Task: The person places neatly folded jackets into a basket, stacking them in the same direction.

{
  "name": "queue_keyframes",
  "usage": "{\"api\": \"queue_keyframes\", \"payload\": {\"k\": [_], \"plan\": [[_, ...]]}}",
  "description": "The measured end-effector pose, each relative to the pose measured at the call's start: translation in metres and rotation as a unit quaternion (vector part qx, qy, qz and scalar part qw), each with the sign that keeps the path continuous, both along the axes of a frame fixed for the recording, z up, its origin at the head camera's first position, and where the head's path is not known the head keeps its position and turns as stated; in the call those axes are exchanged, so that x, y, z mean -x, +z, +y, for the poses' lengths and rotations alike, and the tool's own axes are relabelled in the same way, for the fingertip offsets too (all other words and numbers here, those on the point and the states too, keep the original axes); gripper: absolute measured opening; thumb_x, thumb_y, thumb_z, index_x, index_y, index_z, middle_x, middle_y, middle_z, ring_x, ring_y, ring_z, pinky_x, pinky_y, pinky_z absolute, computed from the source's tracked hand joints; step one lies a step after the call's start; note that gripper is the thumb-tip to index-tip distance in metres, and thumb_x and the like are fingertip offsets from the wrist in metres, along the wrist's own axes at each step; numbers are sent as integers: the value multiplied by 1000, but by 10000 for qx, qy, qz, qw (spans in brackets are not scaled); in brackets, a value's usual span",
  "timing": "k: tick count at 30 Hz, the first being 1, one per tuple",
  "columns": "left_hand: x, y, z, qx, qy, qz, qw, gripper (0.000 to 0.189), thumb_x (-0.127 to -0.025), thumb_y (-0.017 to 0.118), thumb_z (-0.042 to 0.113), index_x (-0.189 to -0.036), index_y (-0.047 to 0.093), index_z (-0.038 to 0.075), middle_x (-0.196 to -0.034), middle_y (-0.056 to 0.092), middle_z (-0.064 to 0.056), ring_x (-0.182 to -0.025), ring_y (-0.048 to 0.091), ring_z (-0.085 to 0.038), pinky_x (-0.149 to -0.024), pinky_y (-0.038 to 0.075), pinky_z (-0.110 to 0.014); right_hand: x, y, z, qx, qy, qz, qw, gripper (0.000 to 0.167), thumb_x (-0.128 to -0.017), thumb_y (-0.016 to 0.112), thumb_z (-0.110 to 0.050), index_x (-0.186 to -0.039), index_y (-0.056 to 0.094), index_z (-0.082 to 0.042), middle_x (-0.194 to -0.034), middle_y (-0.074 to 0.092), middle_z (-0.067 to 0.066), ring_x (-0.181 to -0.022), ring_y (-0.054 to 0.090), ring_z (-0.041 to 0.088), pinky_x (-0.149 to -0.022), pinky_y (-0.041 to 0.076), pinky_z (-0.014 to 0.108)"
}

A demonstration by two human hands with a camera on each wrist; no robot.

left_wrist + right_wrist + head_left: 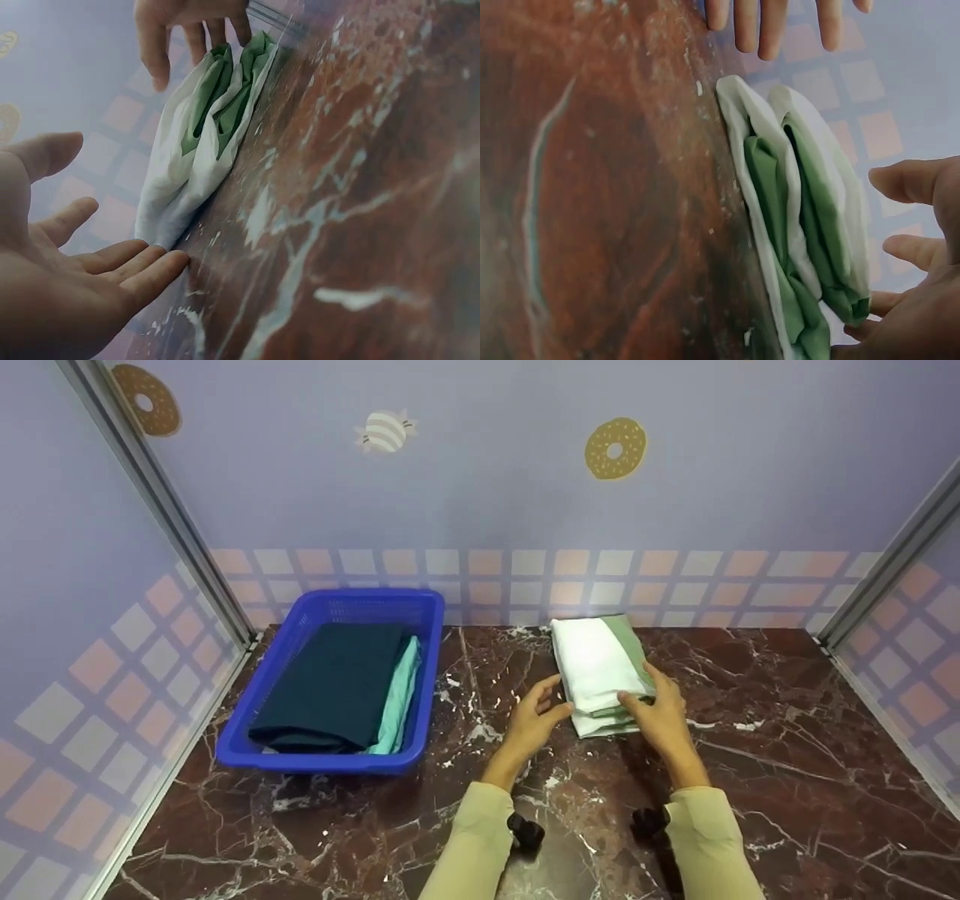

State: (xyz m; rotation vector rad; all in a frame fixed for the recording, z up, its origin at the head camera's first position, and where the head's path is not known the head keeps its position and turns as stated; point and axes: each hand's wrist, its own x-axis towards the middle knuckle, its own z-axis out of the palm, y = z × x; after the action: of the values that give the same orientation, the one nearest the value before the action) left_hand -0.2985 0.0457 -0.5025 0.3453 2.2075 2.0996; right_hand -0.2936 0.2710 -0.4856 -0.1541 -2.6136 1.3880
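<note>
A folded white and green cloth (600,660) lies on the marbled tabletop, its stacked layers showing at the near end. Beside its left edge is my left hand (534,721), fingers spread and relaxed; the left wrist view shows the fingertips (176,259) right by the white fold. On the other side my right hand (661,712) reaches along the green edge, thumb over the near corner. In the right wrist view, the fingers of the right hand (922,292) are loosely extended at the cloth's side, some hidden behind it. Neither hand grips the cloth.
At the left stands a blue plastic basket (322,763) holding a folded dark navy cloth (330,682) and a folded mint-green cloth (397,701). A patterned wall (495,510) rises behind the table (787,720), with side panels at left and right.
</note>
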Motion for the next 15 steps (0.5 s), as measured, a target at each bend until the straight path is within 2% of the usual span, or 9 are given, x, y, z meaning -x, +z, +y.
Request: {"api": "queue_keyframes", "payload": {"k": [5, 10, 15], "plan": [[2, -4, 6, -55, -161, -112, 9998, 60, -101, 69, 19, -156, 51, 3, -158, 44, -30, -146, 41, -51, -117, 40, -55, 3, -4, 5, 174, 237, -351, 9989, 75, -103, 67, -17, -161, 29, 11, -164, 24, 38, -154, 20, 52, -126, 15, 60], [3, -5, 10, -173, -322, -268, 9990, 59, -102, 66, 18, -156, 50, 2, -160, 45, -27, -147, 43, -43, -118, 39, -50, 3, -4, 5, 579, 418, -740, 9947, 77, -105, 66, -27, -164, 27, 5, -167, 25, 33, -153, 26, 47, -124, 21, 59], [5, -6, 14, -357, -288, -564, 9974, 57, -103, 66, 17, -156, 50, 3, -158, 48, -25, -136, 57, -36, -105, 53, -46, 1, -3, 4, 916, 386, -837, 9915, 73, -106, 64, -33, -163, 32, 0, -164, 33, 29, -148, 37, 43, -119, 31, 56]]}}
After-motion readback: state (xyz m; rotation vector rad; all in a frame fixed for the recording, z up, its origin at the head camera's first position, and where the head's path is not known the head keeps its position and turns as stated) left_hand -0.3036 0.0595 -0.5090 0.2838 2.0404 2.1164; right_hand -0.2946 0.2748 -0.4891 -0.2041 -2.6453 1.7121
